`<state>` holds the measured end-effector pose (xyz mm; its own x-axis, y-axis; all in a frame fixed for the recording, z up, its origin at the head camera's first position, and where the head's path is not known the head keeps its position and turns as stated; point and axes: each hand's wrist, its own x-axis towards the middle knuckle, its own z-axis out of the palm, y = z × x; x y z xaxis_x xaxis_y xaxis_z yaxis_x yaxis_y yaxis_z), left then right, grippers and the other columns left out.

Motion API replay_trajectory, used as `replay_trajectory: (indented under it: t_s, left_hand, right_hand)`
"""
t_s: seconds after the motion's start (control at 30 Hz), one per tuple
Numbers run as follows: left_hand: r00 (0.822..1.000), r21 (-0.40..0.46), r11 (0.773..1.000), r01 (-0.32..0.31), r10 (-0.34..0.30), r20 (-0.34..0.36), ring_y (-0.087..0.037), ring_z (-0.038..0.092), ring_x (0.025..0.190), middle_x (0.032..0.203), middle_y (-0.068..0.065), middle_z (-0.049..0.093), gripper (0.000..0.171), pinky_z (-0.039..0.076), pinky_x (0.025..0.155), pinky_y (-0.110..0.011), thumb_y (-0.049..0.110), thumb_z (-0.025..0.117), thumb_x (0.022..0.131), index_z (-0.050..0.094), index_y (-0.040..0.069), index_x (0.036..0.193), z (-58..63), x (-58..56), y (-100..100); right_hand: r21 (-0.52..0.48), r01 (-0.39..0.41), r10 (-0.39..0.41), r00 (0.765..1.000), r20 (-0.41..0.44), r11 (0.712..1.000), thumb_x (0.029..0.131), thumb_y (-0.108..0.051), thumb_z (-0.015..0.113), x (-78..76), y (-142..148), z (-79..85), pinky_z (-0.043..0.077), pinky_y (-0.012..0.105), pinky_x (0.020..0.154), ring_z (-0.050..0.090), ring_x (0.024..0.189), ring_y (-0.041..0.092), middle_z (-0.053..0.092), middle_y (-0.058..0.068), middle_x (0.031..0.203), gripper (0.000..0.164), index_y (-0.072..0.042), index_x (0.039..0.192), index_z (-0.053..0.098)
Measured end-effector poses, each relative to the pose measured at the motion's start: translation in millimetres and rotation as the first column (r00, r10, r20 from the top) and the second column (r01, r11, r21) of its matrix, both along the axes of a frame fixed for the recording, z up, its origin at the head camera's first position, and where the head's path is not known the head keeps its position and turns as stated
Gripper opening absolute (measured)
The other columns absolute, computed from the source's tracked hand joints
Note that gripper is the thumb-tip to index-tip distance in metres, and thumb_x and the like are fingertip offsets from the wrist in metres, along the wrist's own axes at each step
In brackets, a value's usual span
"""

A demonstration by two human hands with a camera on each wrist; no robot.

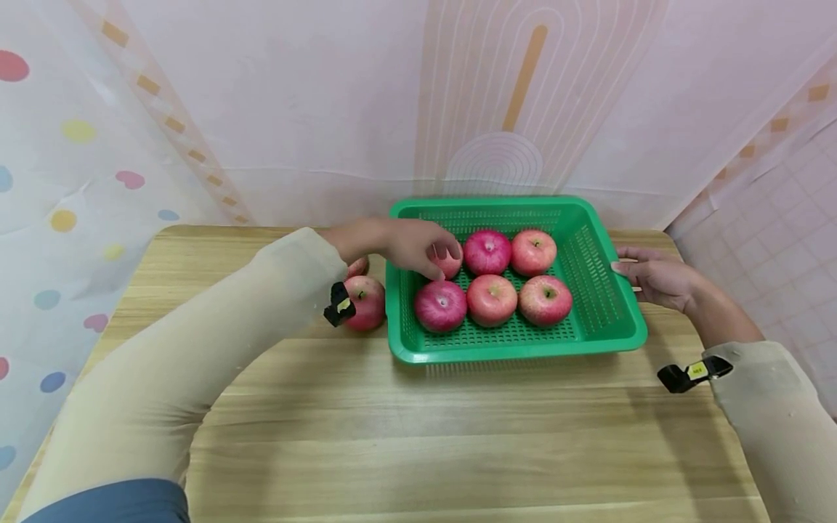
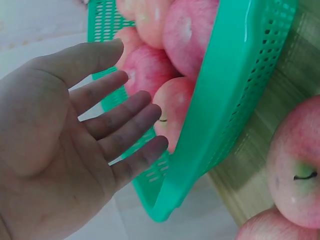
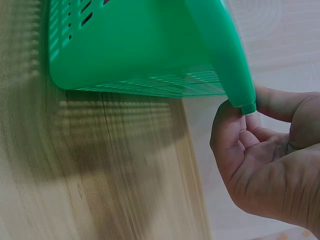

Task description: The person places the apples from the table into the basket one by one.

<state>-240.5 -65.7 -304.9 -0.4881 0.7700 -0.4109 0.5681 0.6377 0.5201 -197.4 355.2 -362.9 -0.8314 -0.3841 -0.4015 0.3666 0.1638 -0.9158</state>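
Observation:
A green plastic basket (image 1: 510, 355) with slotted walls holds several red-pink apples (image 1: 492, 299) in two rows. My left hand (image 1: 416, 245) is over the basket's left end, above an apple (image 1: 447, 261) at the back left that it partly hides. In the left wrist view its fingers (image 2: 127, 116) are spread and slightly bent, with nothing between them. At the basket's right end my right hand (image 1: 663, 282) pinches the rim (image 3: 227, 60) between thumb and fingers, as the right wrist view shows.
Outside the basket, to its left, an apple (image 1: 366, 302) sits on the wooden table (image 1: 392, 450), with another apple (image 1: 357, 267) behind it, partly covered by the left sleeve. A patterned cloth wall (image 1: 314, 109) stands right behind the table's far edge.

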Motion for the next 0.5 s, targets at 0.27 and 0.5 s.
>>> replay_trajectory:
  t_s: [0.27, 0.5]
  left_hand:
    - [0.999, 0.224, 0.974, -0.021, 0.028, -0.031, -0.037, 0.057, 0.122, 0.129, -0.021, 0.062, 0.04, 0.044, 0.107, -0.046, 0.013, 0.065, 0.096, 0.059, -0.004, 0.132, 9.4, -2.3, -23.4]
    - [0.991, 0.285, 0.952, -0.114, 0.128, -0.032, -0.031, 0.055, 0.125, 0.137, -0.014, 0.06, 0.042, 0.042, 0.108, -0.051, 0.016, 0.067, 0.098, 0.059, 0.0, 0.136, 17.4, -1.2, -45.5]
  right_hand:
    - [0.008, 0.01, -0.01, 1.0, -0.005, 1.0, 0.108, -0.005, 0.044, -0.1, -0.4, -0.2, 0.059, 0.032, 0.072, 0.072, 0.084, 0.014, 0.073, 0.002, 0.096, 0.023, -0.016, 0.113, 0.063]
    - [0.02, 0.005, -0.005, 1.0, -0.007, 1.0, 0.109, -0.005, 0.043, -0.5, -0.2, -1.0, 0.059, 0.032, 0.073, 0.072, 0.084, 0.013, 0.073, 0.002, 0.096, 0.023, -0.016, 0.114, 0.062]
